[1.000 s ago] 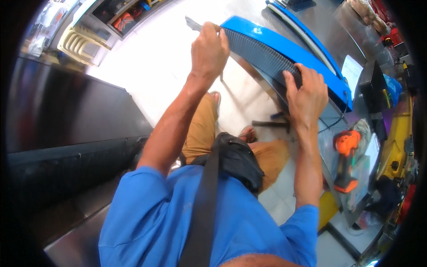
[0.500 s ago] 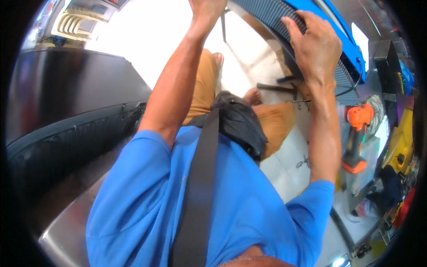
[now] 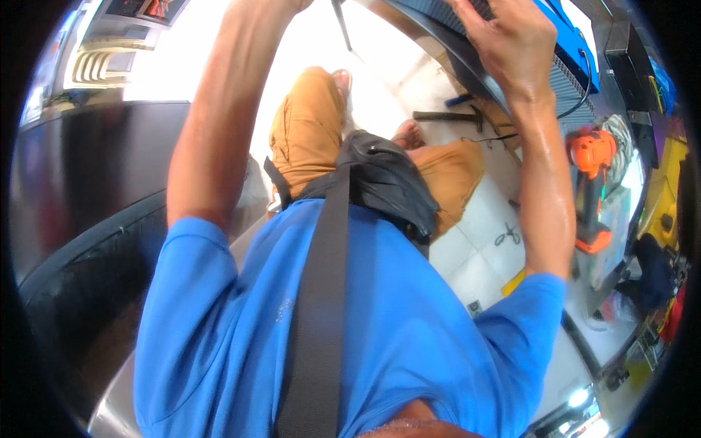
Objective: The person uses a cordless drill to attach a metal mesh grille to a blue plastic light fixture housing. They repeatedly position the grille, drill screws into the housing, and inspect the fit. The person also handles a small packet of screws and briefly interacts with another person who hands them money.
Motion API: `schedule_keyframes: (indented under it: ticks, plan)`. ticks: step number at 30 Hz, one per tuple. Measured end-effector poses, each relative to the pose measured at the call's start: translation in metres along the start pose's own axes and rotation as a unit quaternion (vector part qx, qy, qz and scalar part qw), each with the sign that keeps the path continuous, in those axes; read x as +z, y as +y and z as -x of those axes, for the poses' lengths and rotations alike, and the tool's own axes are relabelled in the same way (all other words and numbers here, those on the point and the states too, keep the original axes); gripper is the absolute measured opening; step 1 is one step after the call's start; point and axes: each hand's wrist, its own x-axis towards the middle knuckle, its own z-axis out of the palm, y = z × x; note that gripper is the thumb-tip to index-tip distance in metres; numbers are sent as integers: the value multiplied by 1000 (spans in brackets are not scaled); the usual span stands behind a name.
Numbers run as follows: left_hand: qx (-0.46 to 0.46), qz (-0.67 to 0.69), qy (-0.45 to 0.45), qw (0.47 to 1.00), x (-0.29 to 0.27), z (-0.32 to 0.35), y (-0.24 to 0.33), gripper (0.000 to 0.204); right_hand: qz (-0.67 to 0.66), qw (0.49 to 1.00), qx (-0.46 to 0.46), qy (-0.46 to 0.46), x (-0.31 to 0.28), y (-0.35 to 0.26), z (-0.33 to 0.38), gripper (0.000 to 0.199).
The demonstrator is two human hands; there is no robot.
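At the upper edge my left hand [image 3: 296, 4] is almost wholly cut off; only its wrist end shows, so its fingers and anything in them are hidden. My right hand [image 3: 515, 47] lies over a ribbed grey strip [image 3: 573, 95] at the upper right. Its thumb stands apart from the bent fingers, and the fingertips run out of view. Beside the strip runs a blue frame [image 3: 577, 55], with a thin black cable [image 3: 586, 91] looping down from it. A smooth dark edge curves along the strip's left side.
An orange and black power drill [image 3: 593, 157] lies to the right, by coiled cord [image 3: 621, 150]. On the floor are scissors [image 3: 507, 235] and a hammer-shaped tool [image 3: 445, 117]. A dark cabinet [image 3: 102, 160] stands left; a black bag [image 3: 387, 171] sits at my waist.
Both hands have shifted up in the picture, the left also leftward and largely out of view. The right hand stays over the ribbed strip. The whole view has shifted somewhat.
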Motion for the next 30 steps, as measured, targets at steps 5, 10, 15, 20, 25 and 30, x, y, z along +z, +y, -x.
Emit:
schedule_keyframes:
  ticks: [5, 10, 15, 20, 25, 30]
  plan:
    - [-107, -136, -152, 973, -25, 45, 10, 27, 0, 999, -28, -27, -19, 13, 2, 24]
    - [51, -334, -51, 940, -1, 73, -19, 24, -7, 999, -36, 16, -17, 21, 10, 22]
    - [162, -421, 46, 892, -17, 49, -31, 21, 26, 999, -34, 3, -18, 16, 11, 25]
    - [187, -441, 87, 873, -5, 56, -40, 25, 32, 999, -38, -3, -13, 13, 15, 32]
    - [401, -640, 102, 647, -7, 51, -47, 32, 107, 994, -2, -1, -15, 1, 13, 34]
    - [493, -709, 143, 484, -6, 38, -49, 29, 70, 996, 57, -30, -13, -7, 14, 34]
